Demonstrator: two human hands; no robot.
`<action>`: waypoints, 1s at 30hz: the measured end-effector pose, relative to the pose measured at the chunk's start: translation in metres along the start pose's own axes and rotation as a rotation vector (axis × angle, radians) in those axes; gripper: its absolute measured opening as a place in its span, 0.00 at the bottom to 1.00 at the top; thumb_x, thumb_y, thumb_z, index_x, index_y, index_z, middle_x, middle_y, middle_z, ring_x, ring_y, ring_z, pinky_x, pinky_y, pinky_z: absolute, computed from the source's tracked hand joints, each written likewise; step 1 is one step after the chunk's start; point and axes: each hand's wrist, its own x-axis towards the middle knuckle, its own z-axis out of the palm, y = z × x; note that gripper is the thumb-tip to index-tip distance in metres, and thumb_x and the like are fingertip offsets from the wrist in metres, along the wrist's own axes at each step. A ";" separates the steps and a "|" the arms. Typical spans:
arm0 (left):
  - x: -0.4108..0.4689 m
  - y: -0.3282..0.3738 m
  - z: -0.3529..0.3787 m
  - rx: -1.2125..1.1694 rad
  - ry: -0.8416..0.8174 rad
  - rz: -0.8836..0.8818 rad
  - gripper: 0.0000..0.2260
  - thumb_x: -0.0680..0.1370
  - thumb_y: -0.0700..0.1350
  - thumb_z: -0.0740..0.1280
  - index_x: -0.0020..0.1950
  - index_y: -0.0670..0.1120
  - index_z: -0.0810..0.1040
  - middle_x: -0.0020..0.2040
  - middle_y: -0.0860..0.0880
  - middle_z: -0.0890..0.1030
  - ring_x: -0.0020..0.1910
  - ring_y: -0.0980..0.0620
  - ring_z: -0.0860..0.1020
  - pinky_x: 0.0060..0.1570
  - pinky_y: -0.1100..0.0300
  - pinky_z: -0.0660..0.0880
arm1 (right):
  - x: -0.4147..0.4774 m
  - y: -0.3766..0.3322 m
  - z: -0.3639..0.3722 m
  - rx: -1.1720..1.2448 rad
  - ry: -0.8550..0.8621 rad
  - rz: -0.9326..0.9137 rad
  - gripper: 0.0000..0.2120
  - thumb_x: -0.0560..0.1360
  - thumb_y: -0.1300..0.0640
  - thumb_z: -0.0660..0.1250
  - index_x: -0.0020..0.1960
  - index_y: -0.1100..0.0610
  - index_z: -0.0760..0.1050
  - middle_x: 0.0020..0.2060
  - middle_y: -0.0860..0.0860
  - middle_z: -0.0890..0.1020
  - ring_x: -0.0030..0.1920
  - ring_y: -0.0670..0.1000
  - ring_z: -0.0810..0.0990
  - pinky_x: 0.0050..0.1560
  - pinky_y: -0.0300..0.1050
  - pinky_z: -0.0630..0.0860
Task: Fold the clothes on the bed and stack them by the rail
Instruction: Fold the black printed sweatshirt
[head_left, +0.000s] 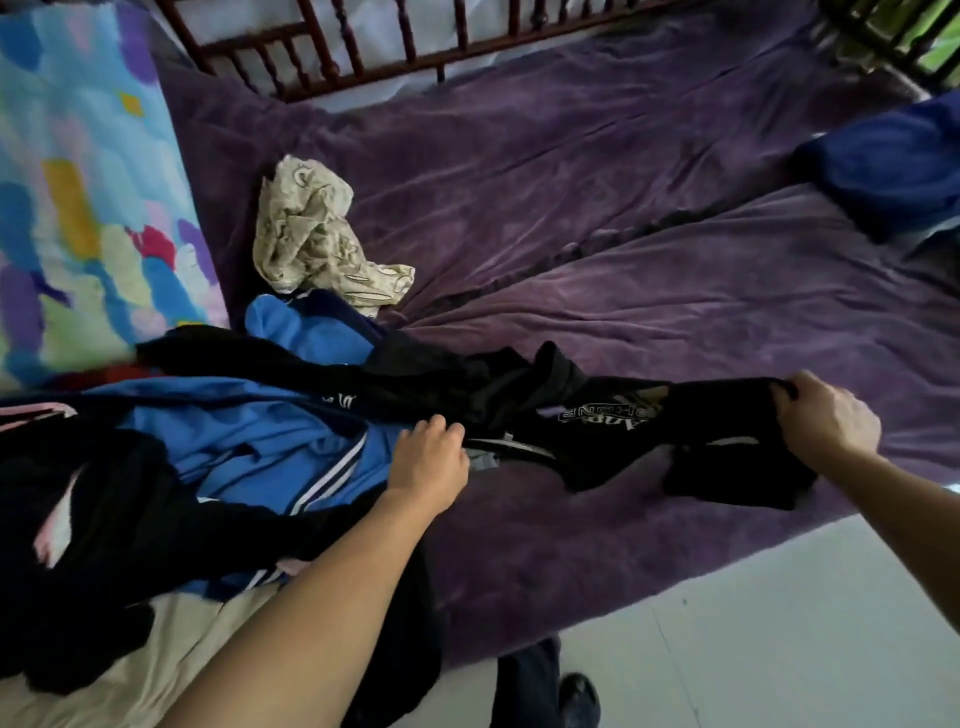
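A black garment with white lettering (613, 415) is stretched across the near part of the bed. My right hand (826, 413) grips its right end, fingers closed on the cloth. My left hand (428, 457) pinches the same garment near its middle, beside a blue jacket with white stripes (249, 431). The jacket lies in a heap with other black clothes (93, 525) at the lower left. A crumpled cream patterned cloth (311, 234) lies farther back. The dark wooden rail (363, 47) runs along the far side of the bed.
A purple blanket (623, 208) covers the bed. A colourful patterned quilt (78, 182) rises at the left. A folded dark blue item (893, 161) sits at the far right. White floor (779, 623) and my shoe (579, 699) show at the bottom right.
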 end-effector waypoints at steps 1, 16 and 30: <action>0.013 0.003 0.005 0.008 -0.022 0.008 0.12 0.80 0.49 0.58 0.62 0.47 0.73 0.58 0.47 0.74 0.57 0.45 0.73 0.55 0.50 0.69 | 0.006 -0.002 0.004 -0.026 -0.036 0.004 0.14 0.78 0.49 0.56 0.54 0.57 0.73 0.52 0.64 0.79 0.51 0.65 0.78 0.48 0.54 0.72; 0.194 -0.022 0.031 -0.114 0.080 -0.180 0.11 0.77 0.40 0.60 0.57 0.47 0.77 0.53 0.41 0.80 0.52 0.38 0.78 0.48 0.49 0.72 | -0.034 -0.139 0.155 -0.066 -0.444 -0.612 0.14 0.75 0.57 0.61 0.60 0.53 0.73 0.54 0.52 0.78 0.57 0.57 0.77 0.50 0.49 0.72; 0.194 0.149 0.054 -0.167 -0.193 0.181 0.39 0.71 0.71 0.59 0.76 0.52 0.56 0.74 0.44 0.60 0.73 0.42 0.57 0.69 0.42 0.58 | 0.154 -0.025 0.027 0.596 -0.072 0.085 0.17 0.70 0.53 0.54 0.39 0.65 0.74 0.33 0.60 0.76 0.38 0.55 0.73 0.40 0.50 0.69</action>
